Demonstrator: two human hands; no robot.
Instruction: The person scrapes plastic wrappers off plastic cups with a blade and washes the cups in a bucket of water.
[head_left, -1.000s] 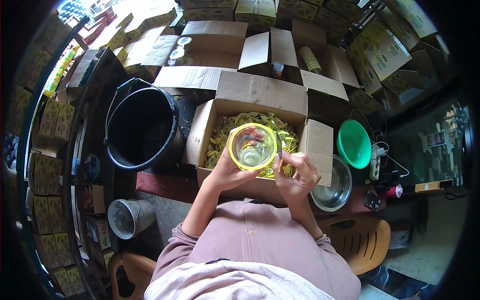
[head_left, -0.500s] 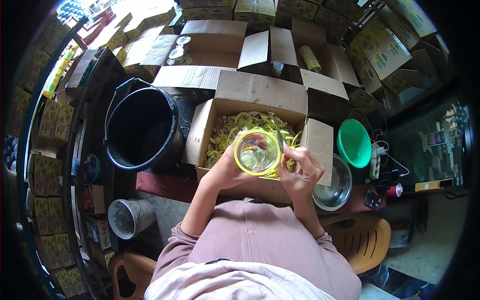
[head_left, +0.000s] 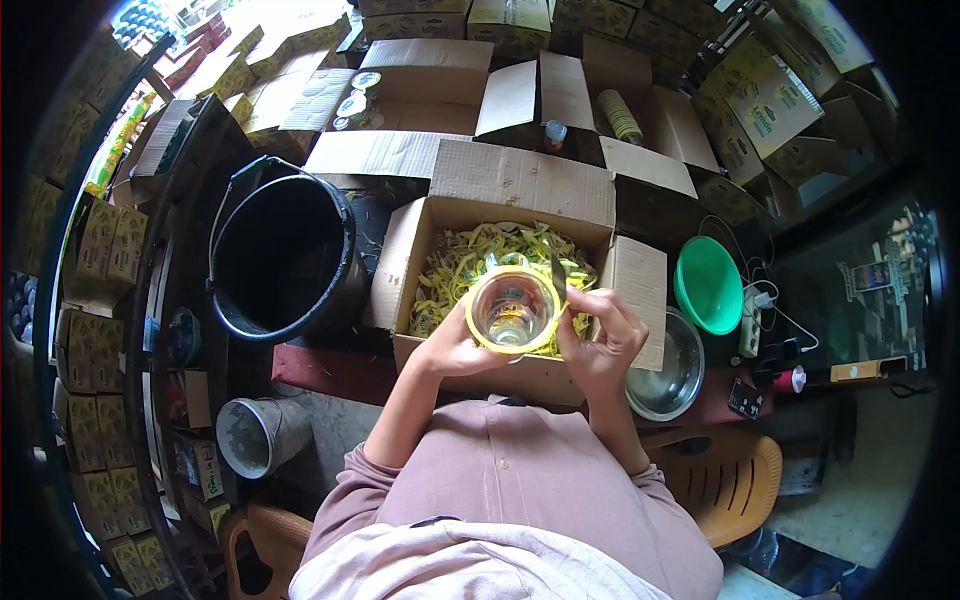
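Observation:
My left hand (head_left: pixel 448 345) is wrapped round a clear plastic cup (head_left: pixel 512 318) and holds it mouth-up towards me. A yellow band shows along part of the cup's rim. At the cup's right side, my right hand (head_left: pixel 607 335) pinches a thin dark blade (head_left: pixel 558 270), which looks like a knife; its edge lies close to the rim. Whether blade and rim touch, I cannot tell. Under both hands stands an open cardboard box (head_left: pixel 400 262), and a heap of yellow strips (head_left: pixel 470 252) lies in it.
A black bucket (head_left: pixel 345 240) stands left of the box, with a grey bucket (head_left: pixel 262 440) lower down. To the right are a green basin (head_left: pixel 708 287), a clear bowl (head_left: pixel 680 375) and a power strip (head_left: pixel 750 325). Behind, an open carton holds stacked cups (head_left: pixel 620 117).
The cup has turned and tipped a little in my left hand, and less bright yellow shows round its rim. My right hand with the blade has barely shifted.

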